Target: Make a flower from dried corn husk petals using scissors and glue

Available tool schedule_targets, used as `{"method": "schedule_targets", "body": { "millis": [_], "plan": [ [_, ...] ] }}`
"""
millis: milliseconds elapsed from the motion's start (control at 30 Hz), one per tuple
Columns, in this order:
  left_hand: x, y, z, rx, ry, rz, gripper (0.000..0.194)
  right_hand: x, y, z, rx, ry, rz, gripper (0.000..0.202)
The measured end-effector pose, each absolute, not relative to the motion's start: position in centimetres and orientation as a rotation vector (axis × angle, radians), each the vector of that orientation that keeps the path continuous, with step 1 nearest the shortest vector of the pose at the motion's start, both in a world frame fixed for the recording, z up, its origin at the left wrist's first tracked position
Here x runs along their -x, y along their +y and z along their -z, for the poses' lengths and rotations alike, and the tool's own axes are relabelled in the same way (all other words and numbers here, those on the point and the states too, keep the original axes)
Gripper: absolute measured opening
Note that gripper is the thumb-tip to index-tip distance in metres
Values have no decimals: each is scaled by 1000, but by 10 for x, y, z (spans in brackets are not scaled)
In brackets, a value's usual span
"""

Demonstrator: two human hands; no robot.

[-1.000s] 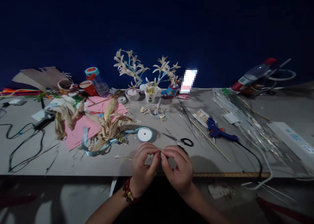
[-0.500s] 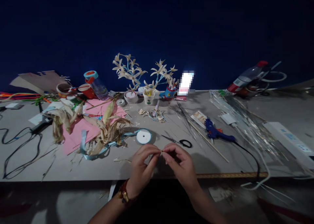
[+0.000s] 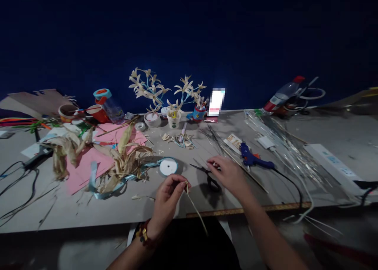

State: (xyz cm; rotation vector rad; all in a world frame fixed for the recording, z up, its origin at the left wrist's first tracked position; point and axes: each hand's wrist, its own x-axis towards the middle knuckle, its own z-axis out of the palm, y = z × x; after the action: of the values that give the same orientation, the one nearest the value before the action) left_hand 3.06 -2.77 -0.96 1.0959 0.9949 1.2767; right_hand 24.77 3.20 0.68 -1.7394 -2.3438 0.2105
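Observation:
Between the thumb and fingertips of my left hand (image 3: pixel 169 196) is a thin pale strip (image 3: pixel 195 207), which looks like corn husk. It dangles past the table's front edge. My right hand (image 3: pixel 228 174) has its fingers closed on the black-handled scissors (image 3: pixel 212 182) near the pivot. Their blades point left, and the handles hang below the fingers, over a shadow on the table. Just beyond my left hand lies a spool of light blue ribbon (image 3: pixel 169 166). A small husk scrap (image 3: pixel 141 198) rests to its lower left.
Dried corn husks (image 3: pixel 126 159) lie on pink paper (image 3: pixel 84 165) at left. Husk flowers (image 3: pixel 149 86) stand behind a paper cup (image 3: pixel 174 120). Toward the right are a blue glue gun (image 3: pixel 254 159), thin wires (image 3: pixel 218 138), a plastic bottle (image 3: pixel 283 94) and a power strip (image 3: pixel 332 163).
My hands have parted. The right one has moved to the scissors and closed on them, turning their handles toward me. My left hand keeps the strip, which now hangs in full view.

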Motion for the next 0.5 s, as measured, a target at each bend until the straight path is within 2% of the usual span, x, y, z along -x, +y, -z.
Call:
{"method": "schedule_targets", "body": {
  "millis": [100,367,500],
  "plan": [
    [-31,-27,9,-1115,1016,-1276,23,-251,61,-8,1858,-2514,-107,15],
    [-30,-27,11,-1185,1034,-1318,17,-210,85,-6,1993,-2784,-112,14],
    [-28,-27,9,-1077,995,-1304,19,-209,93,-6,2020,-2894,-144,33]
  ]
}}
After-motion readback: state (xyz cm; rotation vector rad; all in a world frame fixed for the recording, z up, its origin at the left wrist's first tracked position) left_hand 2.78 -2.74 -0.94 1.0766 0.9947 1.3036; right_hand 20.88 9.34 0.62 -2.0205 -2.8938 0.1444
